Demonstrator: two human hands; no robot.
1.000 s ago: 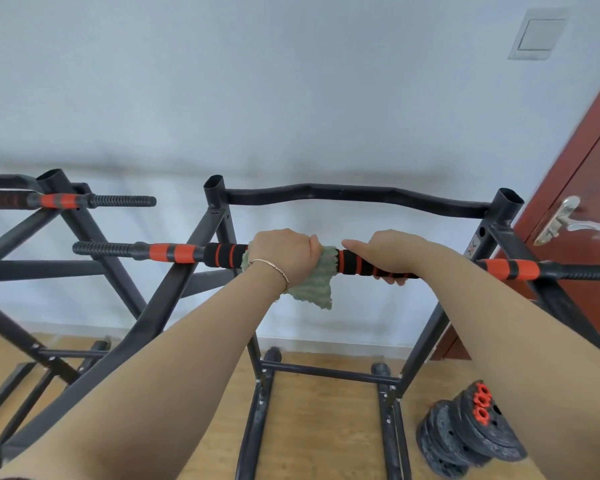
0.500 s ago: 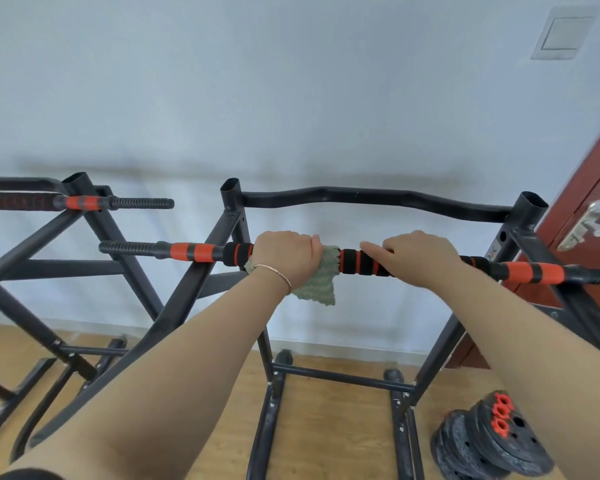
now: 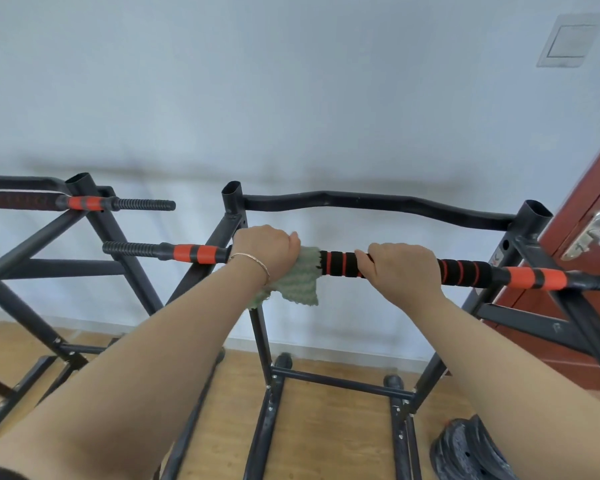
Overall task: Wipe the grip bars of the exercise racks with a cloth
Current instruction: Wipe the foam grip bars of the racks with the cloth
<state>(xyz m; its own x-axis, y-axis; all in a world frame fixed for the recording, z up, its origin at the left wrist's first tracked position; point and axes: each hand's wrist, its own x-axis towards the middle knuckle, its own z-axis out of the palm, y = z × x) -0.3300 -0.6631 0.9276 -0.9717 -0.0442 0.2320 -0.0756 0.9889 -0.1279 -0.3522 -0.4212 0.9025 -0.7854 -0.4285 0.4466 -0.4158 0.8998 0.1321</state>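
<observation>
- Our left hand [image 3: 265, 252] is curled round the cloth [image 3: 297, 284], clamping it onto the bar [image 3: 340, 264]; a loose end hangs below.
- Our right hand [image 3: 400, 271] grips the bare foam [image 3: 465, 270] of the same bar, just right of the cloth.
- The bar runs left to right across the rack [image 3: 231, 209], so we judge the wipe must slide along that axis, with the left hand carrying it.
</observation>
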